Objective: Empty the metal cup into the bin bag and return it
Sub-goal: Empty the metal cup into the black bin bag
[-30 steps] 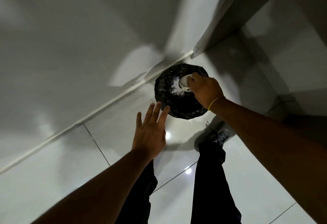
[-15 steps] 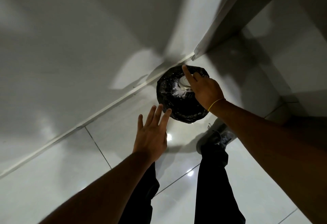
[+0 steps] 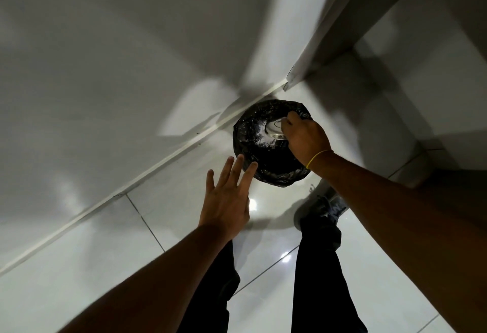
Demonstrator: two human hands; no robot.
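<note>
A black bin bag (image 3: 266,159) stands open on the floor in the corner by the wall. My right hand (image 3: 305,137) is over its mouth, closed around a shiny metal cup (image 3: 274,128) that is tipped upside down. White powdery stuff (image 3: 259,136) lies in the bag to the left of the cup. My left hand (image 3: 226,198) hovers with fingers spread just in front of the bag's near-left rim, holding nothing; whether its fingertips touch the bag I cannot tell.
The white wall (image 3: 110,64) meets the glossy tiled floor (image 3: 163,227) along a skirting line. A door frame (image 3: 340,29) rises behind the bag. My legs in dark trousers (image 3: 319,274) and a shoe (image 3: 321,206) stand close to the bag's near side.
My right hand has shifted its fingers on the upturned cup over the bag. My left hand has edged slightly closer to the bag's rim.
</note>
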